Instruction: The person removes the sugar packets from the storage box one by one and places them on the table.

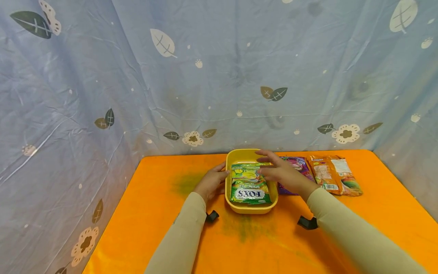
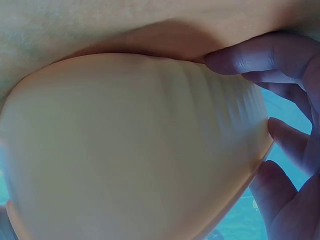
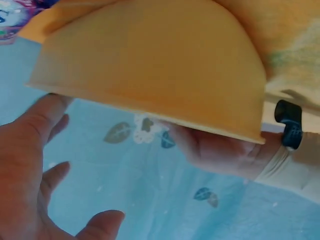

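Observation:
A yellow plastic tub point(image 1: 251, 209) with rounded corners stands on the orange tabletop, holding a green and yellow FOX'S Spring Tea candy packet point(image 1: 251, 180) whose lettering is upside down from here. My left hand point(image 1: 211, 183) grips the tub's left side. In the left wrist view its thumb point(image 2: 272, 185) is at the rim and the fingers bear on the outer wall point(image 2: 125, 140). Over the tub's right rim reaches my right hand point(image 1: 287, 177), fingers spread above the packet. The right wrist view shows one of its fingertips point(image 3: 57, 98) right at the rim.
Right of the tub lies a purple packet point(image 1: 297, 163), partly behind my right hand. Orange packets point(image 1: 337, 175) lie farther right. A blue leaf-print curtain point(image 1: 219, 95) hangs behind and beside the table. Black straps point(image 1: 308, 223) stick out near both wrists.

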A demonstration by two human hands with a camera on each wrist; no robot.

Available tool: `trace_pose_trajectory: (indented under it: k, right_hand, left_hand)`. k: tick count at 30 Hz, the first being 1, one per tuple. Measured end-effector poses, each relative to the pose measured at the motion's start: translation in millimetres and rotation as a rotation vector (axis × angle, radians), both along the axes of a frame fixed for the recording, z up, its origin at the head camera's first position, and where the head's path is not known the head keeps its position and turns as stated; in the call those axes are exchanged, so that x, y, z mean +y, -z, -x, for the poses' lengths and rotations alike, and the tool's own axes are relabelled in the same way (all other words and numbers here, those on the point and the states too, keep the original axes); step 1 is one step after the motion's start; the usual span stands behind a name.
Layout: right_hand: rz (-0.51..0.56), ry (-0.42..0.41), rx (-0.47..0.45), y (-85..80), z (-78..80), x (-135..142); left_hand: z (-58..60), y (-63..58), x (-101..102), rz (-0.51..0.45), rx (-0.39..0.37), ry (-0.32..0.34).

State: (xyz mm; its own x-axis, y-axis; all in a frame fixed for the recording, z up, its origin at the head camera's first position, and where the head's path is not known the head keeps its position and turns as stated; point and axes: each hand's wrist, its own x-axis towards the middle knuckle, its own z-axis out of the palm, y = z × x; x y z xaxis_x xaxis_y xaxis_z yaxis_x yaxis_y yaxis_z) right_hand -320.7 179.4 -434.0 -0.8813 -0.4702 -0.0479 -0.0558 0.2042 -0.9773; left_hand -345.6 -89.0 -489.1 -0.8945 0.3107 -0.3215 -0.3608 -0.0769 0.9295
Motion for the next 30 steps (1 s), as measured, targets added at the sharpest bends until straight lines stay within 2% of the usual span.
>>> trace_pose_trajectory:
  k: [6, 14, 17, 20, 24, 30]
  right_hand:
    - [-0.146, 0.058, -0.012, 8.2, -0.6, -22.9]
    - [-0.240, 0.289, 0.057, 24.5, 1.4, -46.3]
    - [-0.239, 0.367, 0.014, 24.7, 1.6, -52.8]
    - [-0.229, 0.411, -0.017, 23.4, 1.9, -57.2]
    - [-0.179, 0.439, -0.040, 23.2, 2.7, -59.9]
    - [-0.124, 0.453, -0.134, 23.9, 4.0, -58.4]
  left_hand:
    - [0.4, 1.3, -1.4, -0.001, -0.005, 0.000]
    - [0.1, 1.2, -1.2, -0.014, -0.002, 0.001]
    - [0.4, 0.3, -0.6, -0.025, -0.002, 0.009]
    - [0.8, -0.2, -0.4, -0.031, 0.000, 0.014]
    - [0.2, -1.4, -0.6, -0.023, 0.001, 0.014]
    - [0.7, -0.9, -0.9, -0.008, -0.002, 0.013]
